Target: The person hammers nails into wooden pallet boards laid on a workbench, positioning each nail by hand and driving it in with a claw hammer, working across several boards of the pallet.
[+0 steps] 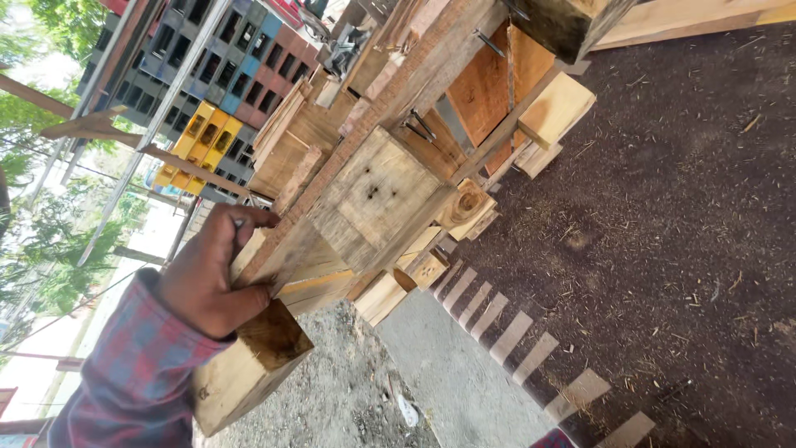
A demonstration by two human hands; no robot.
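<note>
One hand point(207, 278) visible, side unclear | fingers point(249, 219) curled, gripping end of long plank point(365, 133) | above wooden block point(249, 365) | stacked timber point(489, 91), coloured crates point(203, 137) behind

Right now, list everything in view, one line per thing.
long wooden plank: one, brown, runs diagonally from the hand to the top.
square wooden block: one, weathered tan, nail holes, under the plank, centre.
pale wooden block: one, below the hand.
wood offcuts: several, tan and orange, upper centre.
short wooden slats: a row, pale, on the ground.
stacked crates: many, yellow, blue, dark, upper left.
hand: one, plaid sleeve, grips the plank's end; which hand is unclear.
</note>
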